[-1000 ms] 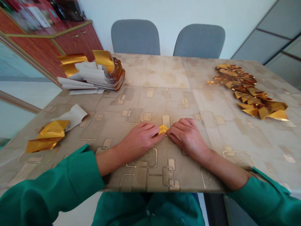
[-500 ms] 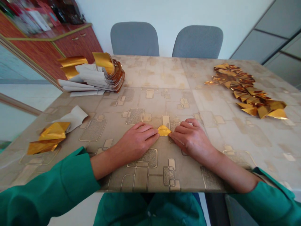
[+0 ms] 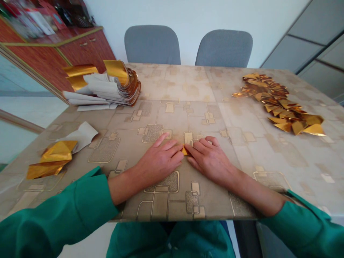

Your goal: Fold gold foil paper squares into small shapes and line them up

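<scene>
head view | folded gold paper (image 3: 185, 151) — mostly covered — on the table (image 3: 199, 111), between left hand (image 3: 158, 159) and right hand (image 3: 212, 159), fingertips of both touching it | palms down, angled inward, one left finger extended | pinching or pressing: cannot tell

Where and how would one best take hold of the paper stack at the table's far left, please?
I would grasp the paper stack by its rounded right end, coming from the right: it looks bent and tightly packed there, while its left side fans out and might slip apart.
</scene>
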`<state>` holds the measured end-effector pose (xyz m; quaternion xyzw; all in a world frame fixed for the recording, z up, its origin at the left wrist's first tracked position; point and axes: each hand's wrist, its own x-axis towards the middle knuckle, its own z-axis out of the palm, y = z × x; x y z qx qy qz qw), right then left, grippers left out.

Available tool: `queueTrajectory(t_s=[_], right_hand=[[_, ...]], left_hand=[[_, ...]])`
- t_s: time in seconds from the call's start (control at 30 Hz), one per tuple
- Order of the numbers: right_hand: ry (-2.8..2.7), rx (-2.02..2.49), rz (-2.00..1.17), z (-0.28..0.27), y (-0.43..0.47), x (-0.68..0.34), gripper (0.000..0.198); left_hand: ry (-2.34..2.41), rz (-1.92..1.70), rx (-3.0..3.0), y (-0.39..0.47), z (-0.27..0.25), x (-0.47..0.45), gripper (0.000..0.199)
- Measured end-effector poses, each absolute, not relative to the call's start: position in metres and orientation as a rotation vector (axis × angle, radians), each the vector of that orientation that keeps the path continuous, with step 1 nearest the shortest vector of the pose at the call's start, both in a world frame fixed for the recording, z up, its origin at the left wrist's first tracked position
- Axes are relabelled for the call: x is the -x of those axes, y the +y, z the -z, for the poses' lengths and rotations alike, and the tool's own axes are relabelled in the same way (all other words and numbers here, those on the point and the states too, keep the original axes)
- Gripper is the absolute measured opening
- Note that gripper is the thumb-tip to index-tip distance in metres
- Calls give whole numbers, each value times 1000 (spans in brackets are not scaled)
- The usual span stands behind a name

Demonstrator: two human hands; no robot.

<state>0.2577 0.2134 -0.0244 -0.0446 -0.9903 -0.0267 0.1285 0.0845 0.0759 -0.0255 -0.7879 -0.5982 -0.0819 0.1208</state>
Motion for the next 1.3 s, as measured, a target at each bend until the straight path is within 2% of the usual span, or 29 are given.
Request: queueTrajectory(t_s=[0.17,0.33,0.5,0.8,1.0,1.17,1.3], right_hand=[[-2862,148,39,22,217,-262,30],[-2786,194,-50,28,221,-260,28],[-2798,235,21,28,221,-260,24],[-2833,209,73,19,224,-271,24],[-2840,204,93,18,223,-270,22],[-2872,148,116,28,223,-265,36],[-2901,150,140,30,225,-266,30]], left_hand=[[-1769,219,2315,70,25,-80,18],[-1720,183,2374,66,24,-79,36],[-1700,134,2391,64,26,-78,37],[-1704,143,2392,51,28,-65,32],[-1740,292,2391,65,26,-74,28],[-1777,234,2397,81,24,-85,16],[-1773,207,2388,79,26,-81,21]])
